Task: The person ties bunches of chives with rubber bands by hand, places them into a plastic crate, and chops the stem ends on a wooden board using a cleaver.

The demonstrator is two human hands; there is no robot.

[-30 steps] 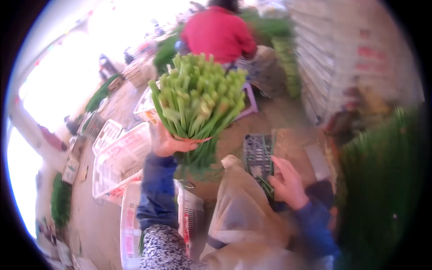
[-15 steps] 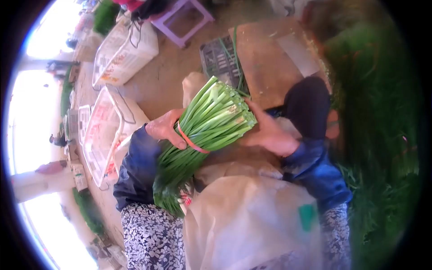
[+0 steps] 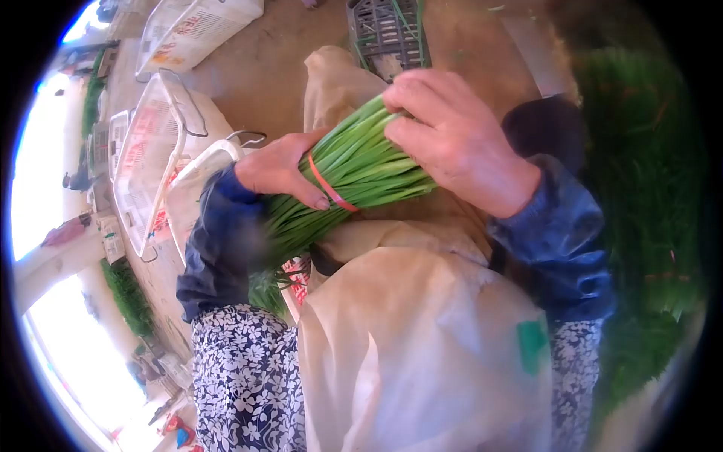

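Note:
A thick bunch of garlic chives (image 3: 376,162) lies tilted above my lap, cut stalk ends to the upper right and dark leaves toward the lower left. An orange band (image 3: 325,185) circles it. My left hand (image 3: 282,170) is closed round the bunch beside the band, thumb on top. At the stalk ends, my right hand (image 3: 461,142) is closed, with thumb and forefinger pinched at the upper edge; it hides most of the cut ends. The leaf tips pass down by my left sleeve and are partly hidden.
White plastic baskets (image 3: 167,102) stand at the left. A dark plastic crate (image 3: 385,34) with loose green stalks on it sits ahead. Along the right is a large heap of greens (image 3: 633,173). A pale apron (image 3: 422,339) covers my lap.
My right hand has moved from under and beside the stalk ends to over them, fingers curling in. My left hand keeps its hold near the band. The view has shifted.

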